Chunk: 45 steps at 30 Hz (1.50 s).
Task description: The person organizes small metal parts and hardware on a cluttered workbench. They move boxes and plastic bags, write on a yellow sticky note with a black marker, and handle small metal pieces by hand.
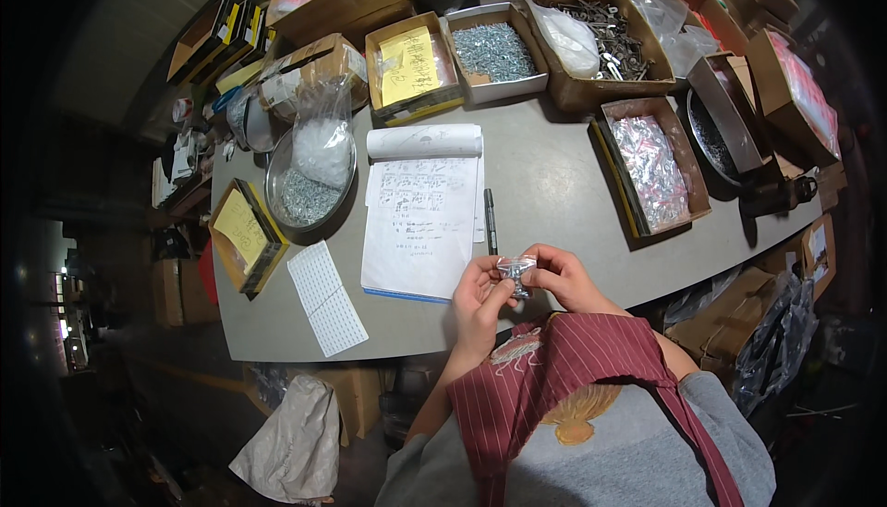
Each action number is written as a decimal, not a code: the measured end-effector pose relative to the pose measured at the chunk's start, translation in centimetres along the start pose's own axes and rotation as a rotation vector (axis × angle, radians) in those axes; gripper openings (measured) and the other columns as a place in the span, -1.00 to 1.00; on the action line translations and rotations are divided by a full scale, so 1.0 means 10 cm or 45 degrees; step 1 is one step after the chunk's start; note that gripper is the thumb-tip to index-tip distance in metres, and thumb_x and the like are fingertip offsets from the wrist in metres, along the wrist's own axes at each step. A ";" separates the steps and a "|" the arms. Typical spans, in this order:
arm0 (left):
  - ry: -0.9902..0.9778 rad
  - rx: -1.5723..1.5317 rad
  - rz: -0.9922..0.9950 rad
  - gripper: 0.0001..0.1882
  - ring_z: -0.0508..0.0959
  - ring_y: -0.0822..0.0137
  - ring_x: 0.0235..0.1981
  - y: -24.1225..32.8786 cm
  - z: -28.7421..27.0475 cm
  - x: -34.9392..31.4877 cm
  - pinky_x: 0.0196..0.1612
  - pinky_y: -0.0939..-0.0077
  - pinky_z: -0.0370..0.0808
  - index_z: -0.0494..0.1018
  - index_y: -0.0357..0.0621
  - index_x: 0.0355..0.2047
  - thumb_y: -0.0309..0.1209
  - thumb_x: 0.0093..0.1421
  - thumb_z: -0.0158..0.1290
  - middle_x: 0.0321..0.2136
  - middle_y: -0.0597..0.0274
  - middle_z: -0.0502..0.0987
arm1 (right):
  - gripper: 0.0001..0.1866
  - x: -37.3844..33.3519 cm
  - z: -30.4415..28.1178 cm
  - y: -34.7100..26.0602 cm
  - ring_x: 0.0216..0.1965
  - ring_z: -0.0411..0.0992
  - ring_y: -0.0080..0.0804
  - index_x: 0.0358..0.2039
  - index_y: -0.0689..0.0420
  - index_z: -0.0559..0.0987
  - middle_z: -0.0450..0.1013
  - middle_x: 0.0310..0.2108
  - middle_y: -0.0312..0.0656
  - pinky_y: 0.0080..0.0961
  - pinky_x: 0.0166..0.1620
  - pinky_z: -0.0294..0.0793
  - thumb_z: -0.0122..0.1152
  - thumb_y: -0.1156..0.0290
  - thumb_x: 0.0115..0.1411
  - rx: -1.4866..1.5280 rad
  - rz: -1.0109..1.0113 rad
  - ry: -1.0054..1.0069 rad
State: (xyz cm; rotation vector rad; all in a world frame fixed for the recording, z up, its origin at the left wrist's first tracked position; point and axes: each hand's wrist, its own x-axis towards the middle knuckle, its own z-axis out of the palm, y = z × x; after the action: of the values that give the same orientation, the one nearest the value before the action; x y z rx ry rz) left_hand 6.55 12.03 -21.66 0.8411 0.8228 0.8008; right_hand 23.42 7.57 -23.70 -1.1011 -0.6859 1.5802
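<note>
Between my two hands, close to the table's near edge, is a small clear plastic bag (pixel 517 274) with small metal pieces in its lower part. My left hand (pixel 479 296) pinches the bag's left side with thumb and fingers. The right side of the bag is gripped by my right hand (pixel 560 278), its thumb at the bag's upper edge. Just beyond my hands lies a black marker pen (pixel 491 220). Left of the pen, an open notepad (pixel 420 220) with handwriting rests on the table.
A box of filled small bags (pixel 650 174) stands to the right. At the left are a round metal bowl (pixel 349 195) of small hardware, a box with a yellow note (pixel 242 234) and a printed white sheet (pixel 327 299). Boxes of screws (pixel 494 49) and metal parts (pixel 610 40) line the back.
</note>
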 end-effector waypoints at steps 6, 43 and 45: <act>-0.021 0.023 0.030 -0.72 0.53 0.49 -0.31 0.02 0.00 -0.01 -0.33 0.68 0.48 0.37 -0.37 -0.02 -0.54 0.28 0.05 -0.23 0.13 0.54 | -0.86 -0.01 0.00 -0.02 -0.23 0.44 -0.60 -0.17 0.24 0.52 0.51 -0.29 -0.31 -0.57 -0.11 0.42 0.16 0.53 0.25 -0.024 -0.026 -0.007; -0.068 0.102 -0.023 -0.75 0.50 0.54 -0.35 0.03 -0.03 -0.05 -0.35 0.68 0.45 0.35 -0.32 -0.07 -0.58 0.25 0.02 -0.24 0.18 0.51 | -0.88 -0.08 0.04 -0.08 -0.27 0.45 -0.64 -0.22 0.26 0.58 0.54 -0.32 -0.32 -0.62 -0.15 0.42 0.22 0.49 0.28 -0.049 0.060 0.021; -0.063 0.092 -0.035 -0.77 0.51 0.54 -0.36 0.03 -0.02 -0.05 -0.37 0.68 0.45 0.35 -0.32 -0.08 -0.59 0.24 -0.01 -0.24 0.17 0.53 | -0.87 -0.08 0.03 -0.07 -0.26 0.45 -0.64 -0.21 0.27 0.58 0.54 -0.32 -0.32 -0.62 -0.14 0.42 0.23 0.49 0.27 -0.057 0.064 0.022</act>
State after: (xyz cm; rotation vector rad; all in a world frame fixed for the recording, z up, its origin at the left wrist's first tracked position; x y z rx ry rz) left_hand 6.08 11.80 -21.36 0.9086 0.8214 0.7268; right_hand 23.47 7.05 -22.68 -1.1718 -0.6900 1.6030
